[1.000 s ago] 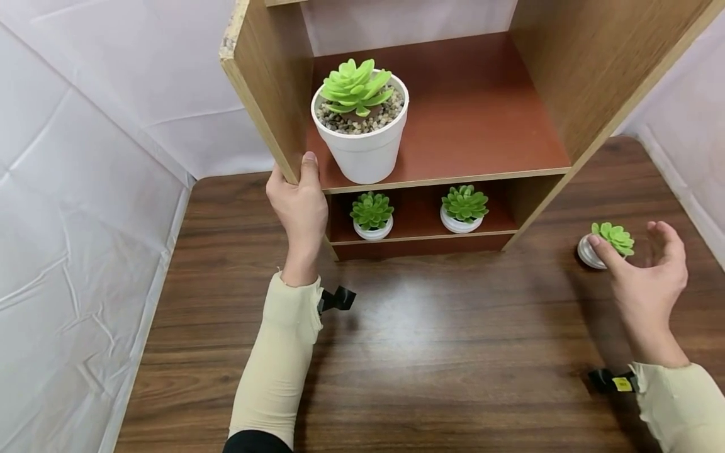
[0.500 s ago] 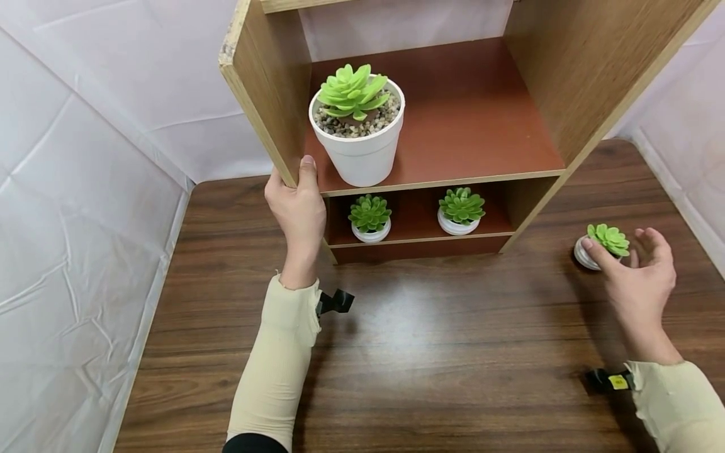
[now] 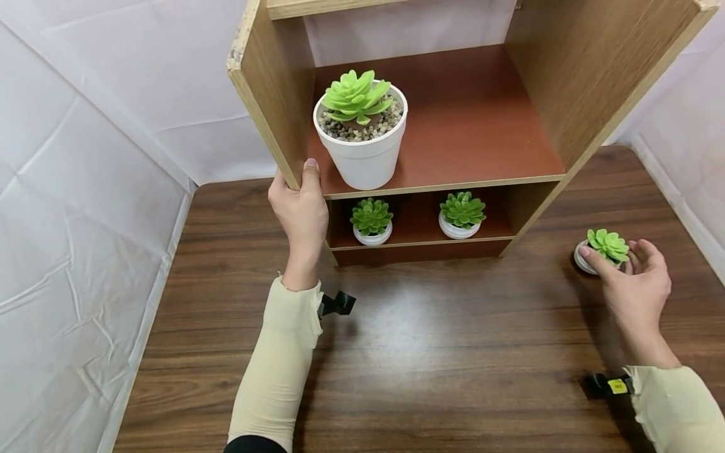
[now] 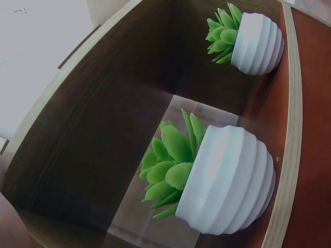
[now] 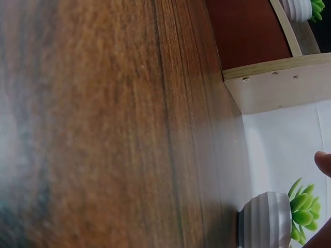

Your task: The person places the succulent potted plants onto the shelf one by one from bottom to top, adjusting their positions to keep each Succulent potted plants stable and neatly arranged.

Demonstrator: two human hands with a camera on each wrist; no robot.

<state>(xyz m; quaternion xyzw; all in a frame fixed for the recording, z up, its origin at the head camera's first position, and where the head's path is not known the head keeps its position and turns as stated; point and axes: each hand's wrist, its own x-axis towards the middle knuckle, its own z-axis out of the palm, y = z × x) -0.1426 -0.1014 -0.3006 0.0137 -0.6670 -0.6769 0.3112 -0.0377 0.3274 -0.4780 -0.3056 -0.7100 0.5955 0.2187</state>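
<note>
In the head view my left hand grips the front edge of the wooden shelf unit's left side panel, thumb on the inner face. At the right, my right hand hovers around a small potted succulent standing on the table, thumb at its left and curved fingers at its right. The right wrist view shows the white ribbed pot on the tabletop with a fingertip apart from the leaves. No grip on the pot is visible.
A larger potted succulent stands on the shelf's red middle board. Two small succulents, the left one and the right one, sit in the low compartment. The brown table meets white sheeting at the left.
My right hand has moved slightly left and closer around the small succulent, which stays on the table. My left hand keeps its hold on the panel. The head view has tilted slightly.
</note>
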